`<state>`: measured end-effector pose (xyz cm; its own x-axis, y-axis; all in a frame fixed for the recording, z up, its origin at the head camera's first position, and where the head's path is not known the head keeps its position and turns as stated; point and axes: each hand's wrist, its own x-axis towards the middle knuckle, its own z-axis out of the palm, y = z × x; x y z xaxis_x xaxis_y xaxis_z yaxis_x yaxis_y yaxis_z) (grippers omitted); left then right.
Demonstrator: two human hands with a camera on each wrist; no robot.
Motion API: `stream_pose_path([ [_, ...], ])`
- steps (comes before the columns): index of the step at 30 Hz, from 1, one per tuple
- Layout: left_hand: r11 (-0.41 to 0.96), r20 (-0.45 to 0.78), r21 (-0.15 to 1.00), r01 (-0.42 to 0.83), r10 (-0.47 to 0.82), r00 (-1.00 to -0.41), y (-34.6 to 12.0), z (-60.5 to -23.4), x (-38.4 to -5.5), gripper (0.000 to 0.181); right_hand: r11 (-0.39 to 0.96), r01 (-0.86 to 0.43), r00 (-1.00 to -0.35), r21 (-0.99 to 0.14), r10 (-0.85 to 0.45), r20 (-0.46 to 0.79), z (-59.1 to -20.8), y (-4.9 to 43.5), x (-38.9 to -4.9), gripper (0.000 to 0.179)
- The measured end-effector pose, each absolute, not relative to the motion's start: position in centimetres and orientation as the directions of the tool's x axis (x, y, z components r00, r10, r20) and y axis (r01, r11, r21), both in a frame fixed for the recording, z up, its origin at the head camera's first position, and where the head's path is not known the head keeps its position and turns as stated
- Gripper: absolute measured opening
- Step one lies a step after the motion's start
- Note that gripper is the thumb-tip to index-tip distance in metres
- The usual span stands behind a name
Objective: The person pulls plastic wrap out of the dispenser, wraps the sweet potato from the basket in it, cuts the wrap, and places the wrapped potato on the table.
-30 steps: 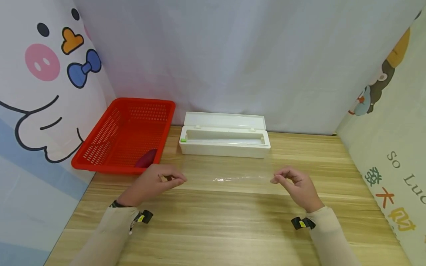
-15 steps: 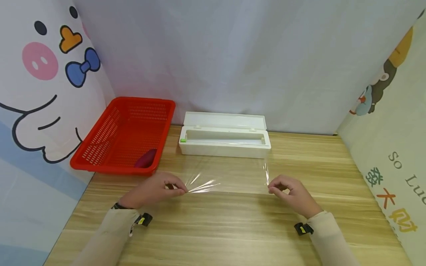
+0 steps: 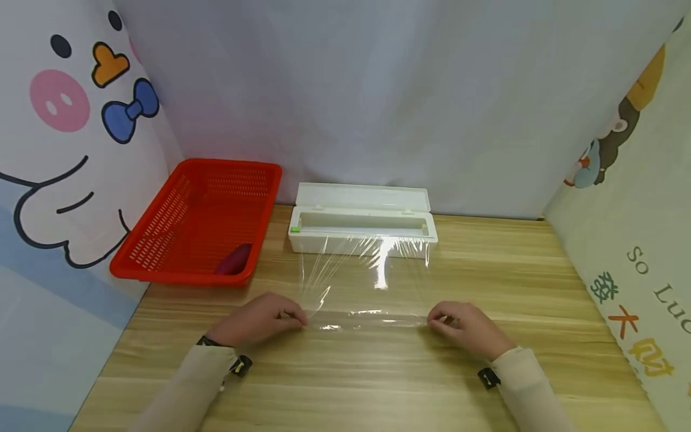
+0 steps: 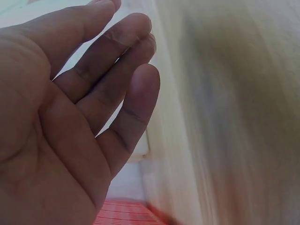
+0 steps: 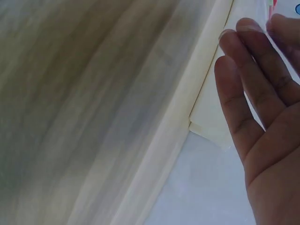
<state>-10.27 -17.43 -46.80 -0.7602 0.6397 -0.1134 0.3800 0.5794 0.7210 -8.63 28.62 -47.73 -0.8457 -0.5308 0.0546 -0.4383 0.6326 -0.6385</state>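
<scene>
Centrally, clear film (image 3: pixel 372 294) stretched from the front of the white box (image 3: pixel 363 212), mid-frame, down to both hands below. Left hand (image 3: pixel 258 319), lower left of centre: thumb and index pinch the film's near left corner. Right hand (image 3: pixel 472 327), lower right of centre: same pinch, near right corner. Wrist views show the other fingers of each hand loosely bent, close together at the tips except the little finger, slightly apart. Box lid up. Red basket (image 3: pixel 178 278), left of frame; a purple thing (image 3: pixel 234 260) inside, lower right corner.
</scene>
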Motion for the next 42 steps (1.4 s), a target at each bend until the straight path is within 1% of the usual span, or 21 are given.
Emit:
stream_pose_path([
  [5, 0.590, -0.093, 0.688, 0.423, 0.649, -0.755, -17.3, -47.6, -10.3, 0.013, 0.635, -0.462, -0.834, -0.619, -0.549, 0.059, -48.0, 28.5, -8.4, 0.006],
  [13, 0.608, -0.088, 0.661, 0.441, 0.646, -0.758, -17.0, -47.9, -10.2, 0.013, 0.655, -0.520, -0.815, -0.548, -0.572, 0.089, -48.8, 28.2, -8.5, 0.008],
  [17, 0.626, -0.116, 0.658, 0.418, 0.634, -0.765, -16.8, -47.8, -10.1, 0.022, 0.670, -0.542, -0.808, -0.508, -0.581, 0.095, -49.4, 28.2, -8.6, 0.008],
  [19, 0.639, -0.132, 0.656, 0.402, 0.622, -0.772, -16.6, -47.8, -10.1, 0.028, 0.673, -0.540, -0.808, -0.505, -0.583, 0.087, -49.5, 28.2, -8.6, 0.005],
  [21, 0.649, -0.127, 0.639, 0.412, 0.618, -0.776, -16.4, -47.7, -10.0, 0.031, 0.681, -0.522, -0.815, -0.514, -0.575, 0.067, -49.5, 28.1, -8.5, 0.004],
  [24, 0.660, -0.080, 0.580, 0.477, 0.629, -0.773, -16.1, -47.6, -9.7, 0.025, 0.707, -0.485, -0.831, -0.515, -0.555, 0.021, -49.1, 27.8, -8.5, 0.015],
  [26, 0.664, -0.038, 0.528, 0.530, 0.642, -0.766, -15.9, -47.6, -9.6, 0.020, 0.729, -0.474, -0.838, -0.495, -0.546, -0.003, -48.8, 27.5, -8.4, 0.019],
  [30, 0.681, -0.001, 0.456, 0.573, 0.644, -0.765, -15.5, -47.4, -9.4, 0.013, 0.753, -0.498, -0.825, -0.430, -0.565, -0.033, -48.1, 26.7, -8.6, 0.020],
  [32, 0.697, -0.004, 0.439, 0.567, 0.633, -0.774, -15.3, -47.4, -9.4, 0.012, 0.753, -0.524, -0.811, -0.397, -0.583, -0.036, -47.8, 26.3, -8.7, 0.019],
  [36, 0.721, -0.008, 0.429, 0.544, 0.605, -0.796, -15.0, -47.2, -9.3, 0.009, 0.768, -0.541, -0.811, -0.342, -0.584, -0.029, -47.6, 25.6, -8.4, 0.016],
  [38, 0.736, -0.012, 0.427, 0.525, 0.585, -0.811, -14.7, -47.3, -9.1, 0.009, 0.772, -0.551, -0.812, -0.316, -0.584, -0.011, -47.7, 25.5, -8.1, 0.014],
  [42, 0.760, 0.016, 0.431, 0.486, 0.532, -0.847, -14.1, -47.3, -8.9, 0.009, 0.777, -0.559, -0.818, -0.288, -0.573, 0.041, -48.0, 25.3, -7.5, 0.010],
])
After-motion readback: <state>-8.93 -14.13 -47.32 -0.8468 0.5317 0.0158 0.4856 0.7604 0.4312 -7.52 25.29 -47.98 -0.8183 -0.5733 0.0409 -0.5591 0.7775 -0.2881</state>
